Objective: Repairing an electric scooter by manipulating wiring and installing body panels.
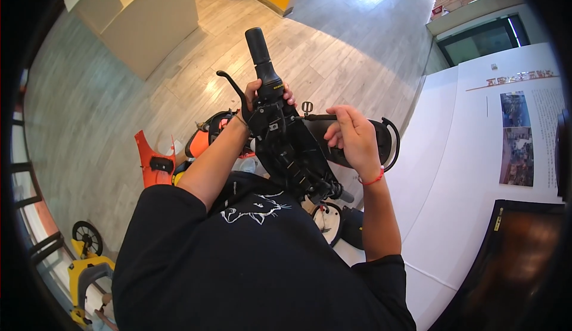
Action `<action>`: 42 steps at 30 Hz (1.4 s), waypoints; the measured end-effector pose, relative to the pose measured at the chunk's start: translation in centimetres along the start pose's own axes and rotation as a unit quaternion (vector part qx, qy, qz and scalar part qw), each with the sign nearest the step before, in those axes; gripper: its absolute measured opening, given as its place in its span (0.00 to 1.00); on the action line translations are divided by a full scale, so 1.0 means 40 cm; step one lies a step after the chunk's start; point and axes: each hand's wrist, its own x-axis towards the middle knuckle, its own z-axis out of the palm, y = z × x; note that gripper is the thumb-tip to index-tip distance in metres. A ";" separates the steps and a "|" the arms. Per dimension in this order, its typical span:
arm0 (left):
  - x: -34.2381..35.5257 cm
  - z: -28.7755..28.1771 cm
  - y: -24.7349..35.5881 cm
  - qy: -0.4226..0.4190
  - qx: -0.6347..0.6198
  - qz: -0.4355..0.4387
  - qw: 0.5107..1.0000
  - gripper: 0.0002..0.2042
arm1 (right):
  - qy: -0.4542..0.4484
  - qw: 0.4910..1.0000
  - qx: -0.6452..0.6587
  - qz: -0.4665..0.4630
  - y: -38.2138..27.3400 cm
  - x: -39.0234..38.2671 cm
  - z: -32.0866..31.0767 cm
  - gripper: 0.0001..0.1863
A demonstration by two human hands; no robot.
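Note:
A black scooter handlebar runs upright through the middle, with a grip at its top and a brake lever beside it. My left hand is wrapped around the bar below that grip. My right hand, with a red cord bracelet, holds a slim dark screwdriver-like tool pointing left at the bar's housing; its tip is too small to make out clearly. Behind the right hand lies a dark seat. An orange-and-black body part shows behind my left forearm.
A loose orange panel is at left. A yellow wheeled frame sits lower left, a pale counter upper left. A white wall with pictures and a dark screen border the right. Wood-look floor extends beyond the bar.

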 end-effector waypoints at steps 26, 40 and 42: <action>0.001 -0.014 -0.003 -0.004 -0.020 0.008 1.000 0.30 | 0.034 0.998 0.055 0.007 0.019 -0.016 -0.023 0.13; -0.003 -0.006 0.002 -0.008 -0.012 -0.002 1.000 0.30 | 0.124 0.985 -0.121 -0.015 0.043 -0.016 -0.020 0.14; -0.001 -0.005 0.001 -0.008 -0.006 -0.001 1.000 0.30 | 0.119 0.992 -0.049 -0.011 0.058 -0.020 -0.017 0.14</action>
